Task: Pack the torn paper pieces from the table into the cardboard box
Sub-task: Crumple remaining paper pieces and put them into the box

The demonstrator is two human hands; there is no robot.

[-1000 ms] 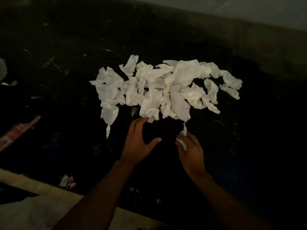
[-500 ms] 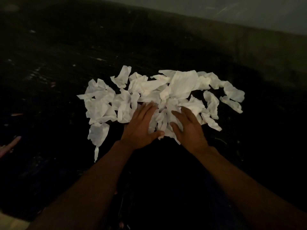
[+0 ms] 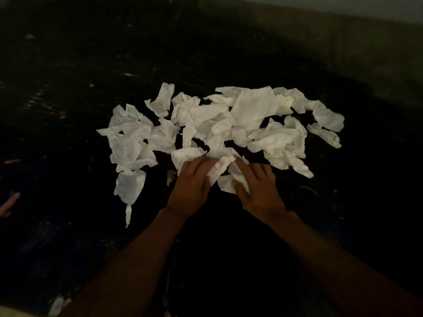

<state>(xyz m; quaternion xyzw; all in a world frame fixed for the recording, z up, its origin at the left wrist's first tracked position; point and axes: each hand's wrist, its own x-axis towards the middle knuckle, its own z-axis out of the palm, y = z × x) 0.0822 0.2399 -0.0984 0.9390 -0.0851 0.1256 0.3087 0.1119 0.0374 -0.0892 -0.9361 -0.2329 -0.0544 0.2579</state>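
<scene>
Item 1. Two bare forearms enter from the near edge and converge toward the middle of the dark table [image 3: 68,236].

Item 2. Our left hand [image 3: 191,186], palm down, fingers curled forward into the paper. It grips the left side of a crumpled clump [image 3: 220,167].

Item 3. Our right hand [image 3: 258,191], palm down just beside the left. Its thumb and bent fingers pinch the right side of the same clump, and white paper shows between thumb and fingers. Both hands are closed on paper, neither spread flat.

Item 4. The clump sits at the near edge of the pile and touches the paper behind it.

Item 5. The torn paper pieces [image 3: 249,110], white and creased, lie overlapping in a broad patch across the table's middle, beyond the hands.

Item 6. One loose piece [image 3: 129,185] lies left of our left hand, with a thin strip [image 3: 128,215] trailing from it toward us.

Item 7. Two separate pieces [image 3: 327,124] sit at the patch's right end.

Item 8. A pinkish object [image 3: 9,203] lies at the left edge, too dim to identify.

Item 9. A pale wall [image 3: 343,5] stands farthest off, past the table's back edge.
</scene>
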